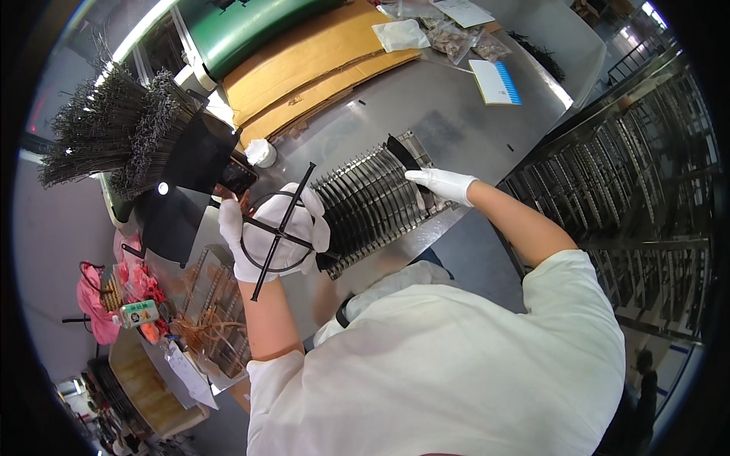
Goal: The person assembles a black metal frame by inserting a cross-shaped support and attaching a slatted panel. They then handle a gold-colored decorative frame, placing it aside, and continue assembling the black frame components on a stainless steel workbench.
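Observation:
My left hand (245,254), in a white glove, holds a black ring with crossed rods (280,231). The ring lies over the palm, and one long rod sticks out past it at both ends. Just right of it, a metal slotted rack (414,144) lies slanted on the steel table, filled with a row of thin black curved pieces (357,201). At the rack's far right end, my gloved right hand (445,185) has its fingers closed on a wider black curved strip (403,153). Its fingertips partly cover that strip.
Bundles of black wire parts (125,129) stand in a black holder (201,156) at left. Flat cardboard (304,64) lies at the back beside a green roll (258,30). A white tape roll (260,153), a booklet (496,82) and plastic bags (452,38) share the table. Metal racking (608,175) stands right.

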{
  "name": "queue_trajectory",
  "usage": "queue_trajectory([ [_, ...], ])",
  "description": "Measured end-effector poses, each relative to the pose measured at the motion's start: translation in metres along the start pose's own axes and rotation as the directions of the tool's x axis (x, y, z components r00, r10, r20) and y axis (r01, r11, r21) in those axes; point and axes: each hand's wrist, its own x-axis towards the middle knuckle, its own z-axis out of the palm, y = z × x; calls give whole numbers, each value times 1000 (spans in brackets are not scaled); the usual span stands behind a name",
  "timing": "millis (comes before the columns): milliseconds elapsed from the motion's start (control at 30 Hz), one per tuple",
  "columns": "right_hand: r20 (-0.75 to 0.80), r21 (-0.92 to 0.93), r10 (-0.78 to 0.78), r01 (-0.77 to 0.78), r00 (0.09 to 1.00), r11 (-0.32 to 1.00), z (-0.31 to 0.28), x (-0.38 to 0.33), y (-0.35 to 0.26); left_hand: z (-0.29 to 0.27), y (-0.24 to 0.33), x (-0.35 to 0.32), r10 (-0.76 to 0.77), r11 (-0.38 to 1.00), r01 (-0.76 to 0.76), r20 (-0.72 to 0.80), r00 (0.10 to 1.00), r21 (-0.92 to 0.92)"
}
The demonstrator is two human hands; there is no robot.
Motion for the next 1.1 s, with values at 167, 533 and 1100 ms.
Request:
queue_trajectory([
  [167,-131,-453,-277,192,952,871,-2,7,13,-5,-8,9,-65,982,86,122,990,-171],
  [533,-279,-571,-350,138,894,809,-3,6,10,13,-16,24,-177,981,170,-66,982,-95],
  [1100,-337,-559,-199,-26,920,829,17,4,-14,8,-22,27,-178,965,162,-63,982,-208],
])
